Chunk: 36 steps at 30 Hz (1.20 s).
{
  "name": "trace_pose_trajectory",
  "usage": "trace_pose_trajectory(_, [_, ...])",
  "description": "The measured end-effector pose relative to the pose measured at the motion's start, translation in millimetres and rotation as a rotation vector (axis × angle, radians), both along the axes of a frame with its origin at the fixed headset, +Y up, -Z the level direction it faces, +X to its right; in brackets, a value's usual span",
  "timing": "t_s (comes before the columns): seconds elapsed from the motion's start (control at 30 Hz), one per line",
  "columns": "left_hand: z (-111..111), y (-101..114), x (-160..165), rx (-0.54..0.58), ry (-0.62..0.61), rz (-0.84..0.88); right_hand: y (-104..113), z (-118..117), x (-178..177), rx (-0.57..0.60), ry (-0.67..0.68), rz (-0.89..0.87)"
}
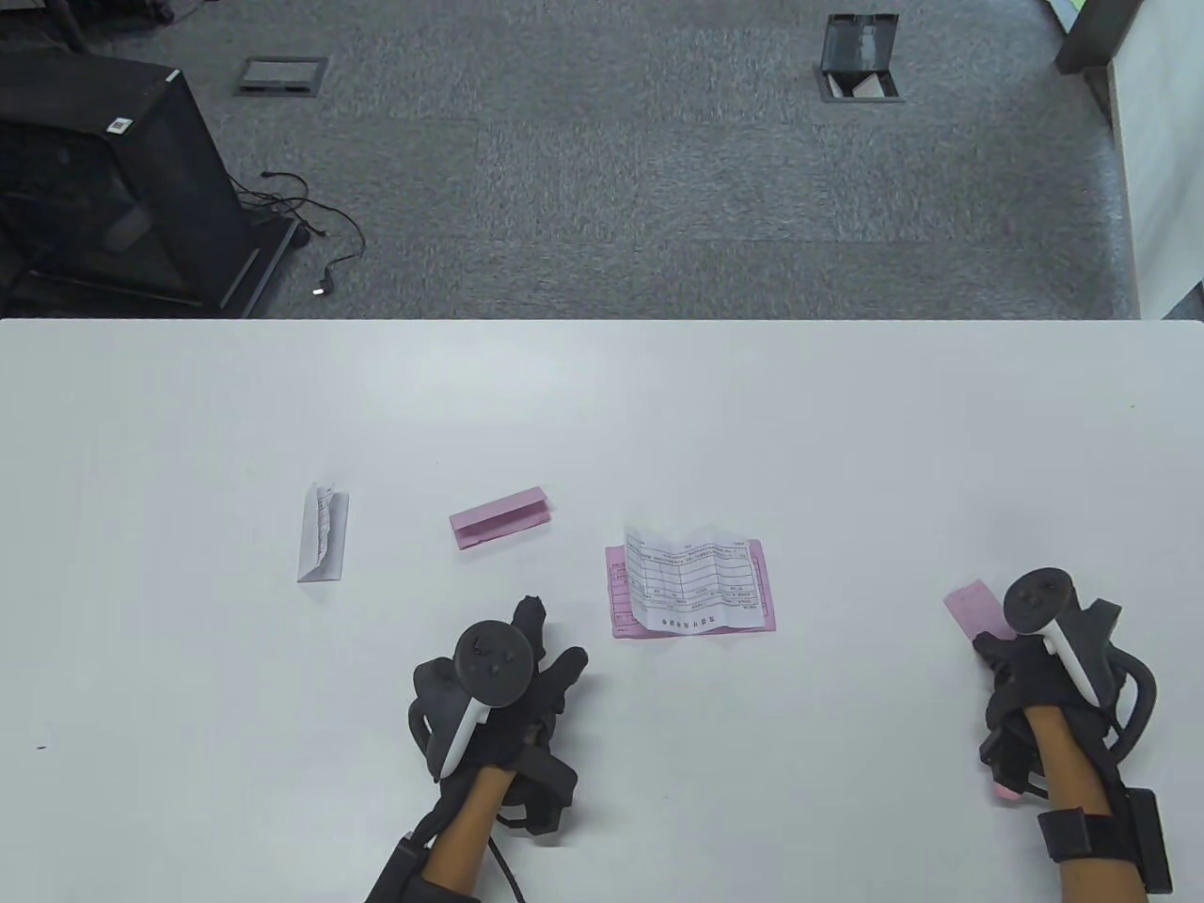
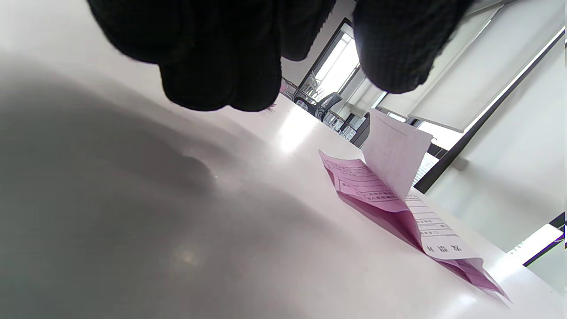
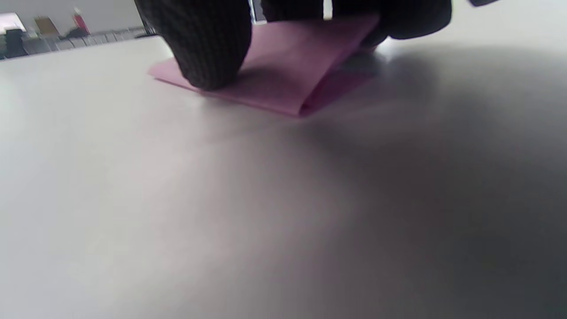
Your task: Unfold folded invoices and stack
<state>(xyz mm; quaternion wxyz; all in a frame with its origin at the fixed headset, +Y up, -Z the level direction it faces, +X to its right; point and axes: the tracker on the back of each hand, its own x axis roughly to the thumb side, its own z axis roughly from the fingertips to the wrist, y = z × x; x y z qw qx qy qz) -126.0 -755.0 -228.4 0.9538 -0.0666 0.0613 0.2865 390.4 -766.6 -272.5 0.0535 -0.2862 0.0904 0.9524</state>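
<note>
My right hand (image 1: 999, 651) is at the table's right, its fingers (image 3: 208, 48) on a folded pink invoice (image 1: 974, 609) that lies on the table; in the right wrist view the invoice (image 3: 283, 79) shows its fold toward the camera. My left hand (image 1: 555, 641) hovers low over the table, fingers (image 2: 208, 66) loose and holding nothing. To its right lies the stack: an unfolded white invoice (image 1: 694, 581) on an unfolded pink one (image 1: 764, 602); in the left wrist view the white sheet (image 2: 394, 150) curls up along its creases.
A folded pink invoice (image 1: 500, 517) lies ahead of my left hand. A folded white invoice (image 1: 323, 532) lies further left. The white table (image 1: 847, 423) ends at a far edge with grey carpet beyond.
</note>
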Motion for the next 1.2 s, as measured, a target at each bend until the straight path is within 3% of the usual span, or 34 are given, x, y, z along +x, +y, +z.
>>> trace_pose_trajectory(0.13, [1, 0, 2, 0.007, -0.007, -0.009, 9, 2, -14, 0.085, 0.060, 0.007])
trace_pose_trajectory(0.33, [8, 11, 9, 0.121, -0.040, 0.017, 38, 12, -54, 0.267, 0.190, -0.211])
trace_pose_trajectory(0.43, [15, 20, 18, 0.227, -0.125, 0.098, 55, 20, -90, 0.360, 0.318, -0.303])
trace_pose_trajectory(0.5, [17, 22, 28, 0.275, -0.263, 0.177, 62, 26, -120, 0.409, 0.418, -0.350])
trace_pose_trajectory(0.53, [18, 21, 35, 0.272, -0.362, 0.252, 65, 32, -144, 0.442, 0.482, -0.364])
trace_pose_trajectory(0.7, [24, 5, 56, 0.057, -0.465, 0.498, 67, 53, -219, 0.557, 0.741, -0.303])
trace_pose_trajectory(0.87, [27, -10, 56, -0.050, -0.447, 0.681, 62, 68, -263, 0.611, 0.886, -0.212])
trace_pose_trajectory(1.0, [27, -16, 55, -0.066, -0.415, 0.808, 55, 76, -276, 0.625, 0.934, -0.215])
trace_pose_trajectory(1.2, [30, -27, 55, -0.043, -0.231, 0.949, 48, 84, -281, 0.606, 0.973, -0.208])
